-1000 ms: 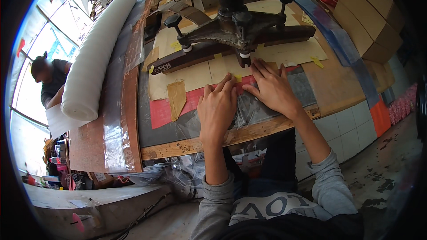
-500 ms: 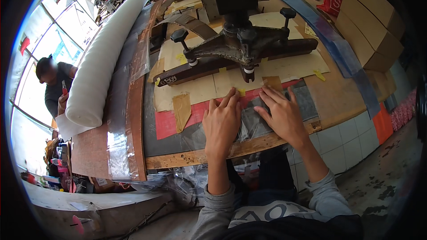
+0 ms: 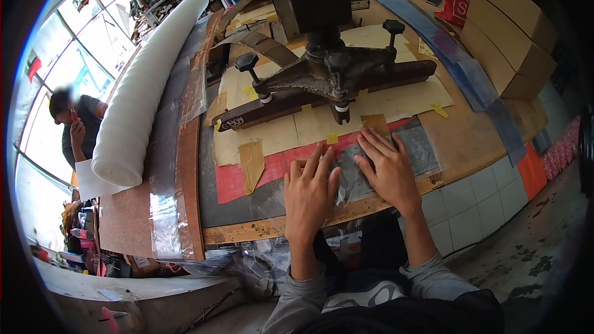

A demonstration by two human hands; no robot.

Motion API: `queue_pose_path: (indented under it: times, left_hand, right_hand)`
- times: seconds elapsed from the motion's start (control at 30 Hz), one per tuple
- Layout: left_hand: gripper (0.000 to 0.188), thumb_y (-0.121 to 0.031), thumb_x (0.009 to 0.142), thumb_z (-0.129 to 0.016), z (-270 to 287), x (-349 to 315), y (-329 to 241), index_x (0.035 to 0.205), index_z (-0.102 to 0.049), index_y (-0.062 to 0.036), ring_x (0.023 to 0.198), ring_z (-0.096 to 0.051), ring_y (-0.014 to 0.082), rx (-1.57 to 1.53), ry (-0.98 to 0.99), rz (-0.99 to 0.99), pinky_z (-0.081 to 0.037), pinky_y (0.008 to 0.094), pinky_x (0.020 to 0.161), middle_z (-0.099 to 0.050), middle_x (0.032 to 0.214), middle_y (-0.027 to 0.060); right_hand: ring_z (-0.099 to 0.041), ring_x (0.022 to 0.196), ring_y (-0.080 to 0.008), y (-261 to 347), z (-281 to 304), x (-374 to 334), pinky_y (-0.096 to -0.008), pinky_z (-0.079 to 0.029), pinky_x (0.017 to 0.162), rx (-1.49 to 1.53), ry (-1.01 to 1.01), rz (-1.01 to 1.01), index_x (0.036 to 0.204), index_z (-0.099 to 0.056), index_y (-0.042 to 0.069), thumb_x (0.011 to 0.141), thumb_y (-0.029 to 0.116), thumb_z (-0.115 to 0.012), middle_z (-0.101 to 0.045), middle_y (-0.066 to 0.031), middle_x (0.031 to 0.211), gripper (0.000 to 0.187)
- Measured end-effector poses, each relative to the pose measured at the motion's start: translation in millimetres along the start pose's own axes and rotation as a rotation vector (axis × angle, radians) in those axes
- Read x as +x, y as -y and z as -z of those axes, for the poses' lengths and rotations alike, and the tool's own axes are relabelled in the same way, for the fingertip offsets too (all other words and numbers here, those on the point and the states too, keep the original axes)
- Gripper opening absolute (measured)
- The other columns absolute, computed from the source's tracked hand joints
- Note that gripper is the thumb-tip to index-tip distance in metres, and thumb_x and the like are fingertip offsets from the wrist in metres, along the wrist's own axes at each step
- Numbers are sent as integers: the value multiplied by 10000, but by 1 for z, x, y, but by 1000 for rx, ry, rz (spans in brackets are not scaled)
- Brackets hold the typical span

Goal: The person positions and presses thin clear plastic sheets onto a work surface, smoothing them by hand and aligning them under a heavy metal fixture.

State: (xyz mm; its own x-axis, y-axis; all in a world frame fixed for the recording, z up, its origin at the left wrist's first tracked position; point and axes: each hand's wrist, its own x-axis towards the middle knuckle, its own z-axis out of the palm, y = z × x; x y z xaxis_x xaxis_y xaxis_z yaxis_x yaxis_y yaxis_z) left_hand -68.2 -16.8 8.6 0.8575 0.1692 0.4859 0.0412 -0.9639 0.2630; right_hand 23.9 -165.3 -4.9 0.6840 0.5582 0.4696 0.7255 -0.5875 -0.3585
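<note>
My left hand (image 3: 309, 196) lies palm down on the clear plastic film (image 3: 346, 179), its fingers stretched out over a red strip (image 3: 278, 164). To its right, my right hand (image 3: 391, 176) rests flat in the same way, thumb apart, fingertips by a brown tape patch (image 3: 375, 125) on the edge of a cream board (image 3: 346, 120). Neither hand grips anything. Just beyond the fingertips, a dark metal pressing bar (image 3: 284, 108) stands over the board. It hangs from a three-armed bracket (image 3: 328, 71) with black knobs. Small yellow tape pieces (image 3: 332, 138) mark the board's edge.
A large white foam roll (image 3: 145, 99) lies at the left. Beside it, a person (image 3: 74, 120) holds a red object near the head. Folded cardboard (image 3: 507, 37) stands at the right, next to a strip of blue plastic sheet (image 3: 458, 62). The table's wooden edge (image 3: 247, 232) runs before me.
My left hand has drawn back slightly toward me, off the yellow tape. My right hand stays nearly in place. The person at the left has raised the red object. The view has shifted slightly.
</note>
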Motion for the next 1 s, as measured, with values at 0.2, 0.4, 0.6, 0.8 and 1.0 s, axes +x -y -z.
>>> queue_pose_path:
  times: [0.2, 0.4, 0.6, 0.8, 1.0]
  left_hand:
    - [349, -277, 891, -567, 0, 0, 0, 1198, -596, -113, 963, -536, 244, -4, -10, -1, -442, 362, 792, -574, 1250, 38]
    - [345, -271, 889, -569, 1, 0, -1, 1194, -597, -112, 969, -533, 242, 0, 2, 8, -442, 369, 797, -574, 1245, 37]
    - [341, -268, 884, -574, -1, -1, 1, 1181, -600, -102, 970, -533, 241, 8, -23, -21, -445, 370, 788, -575, 1242, 49]
    - [346, -263, 877, -581, 1, 0, -1, 1179, -602, -93, 974, -533, 237, 8, -6, -5, -447, 367, 779, -578, 1238, 52]
    - [345, -268, 877, -583, 1, 0, -1, 1174, -605, -92, 967, -533, 227, 3, -20, -7, -448, 363, 777, -580, 1236, 47]
  right_hand:
    - [-485, 1238, -245, -1, 1, 1, -469, -295, 1064, -10, 0, 14, 1217, -571, 3, 919, 317, -541, -563, -127, 1278, 434]
    - [-481, 1243, -240, 0, 2, 1, -471, -301, 1061, -8, -1, 14, 1218, -570, 3, 919, 316, -540, -563, -127, 1278, 434]
    - [-483, 1240, -239, 0, 1, 0, -471, -299, 1063, -10, 0, 13, 1217, -571, 4, 922, 314, -535, -563, -122, 1278, 430]
    - [-483, 1239, -240, 1, 2, 1, -468, -293, 1068, -5, 1, 7, 1214, -578, 5, 923, 311, -534, -562, -122, 1279, 424]
    - [-480, 1241, -238, 0, 1, 0, -461, -289, 1074, -7, 4, 6, 1215, -578, 2, 924, 305, -534, -563, -125, 1277, 423]
